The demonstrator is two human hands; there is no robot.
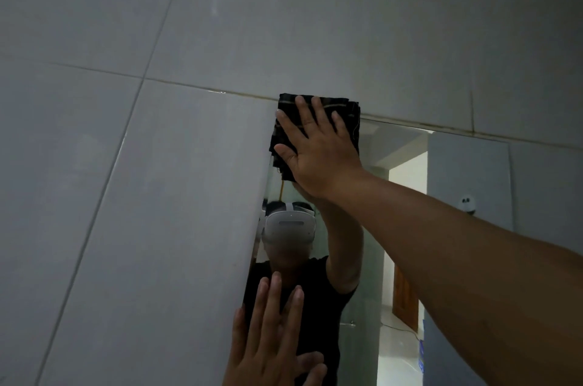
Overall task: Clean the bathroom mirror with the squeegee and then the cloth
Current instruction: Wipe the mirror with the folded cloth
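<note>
Tiled wall (126,164) — glossy grey tiles with pale grout lines, to the outer side of the left hand; not part of the job, so strokes should stop at the glass edge.

Left hand (271,335) — open, fingers spread, holding nothing; palm laid flat against the bathroom mirror (353,228) right at its left edge. Judged a brace. Best kept light and lifted off before that patch is wiped, since a bare palm is likely to leave prints.

Cloth (315,130) — dark folded square, above the left hand and under the right; it sits at the mirror's top left corner, its upper edge overlapping the grout line above the glass.

Right hand (318,152) — open and flat, fingers splayed over the cloth, pressing it to the glass rather than gripping it. The squeegee is not in view, so the step in hand is judged to be the cloth pass. To do it well: keep even pressure across the whole palm, work from this top corner across and downward in overlapping bands, keep the fold flat so no bare fingertip touches glass.
</note>
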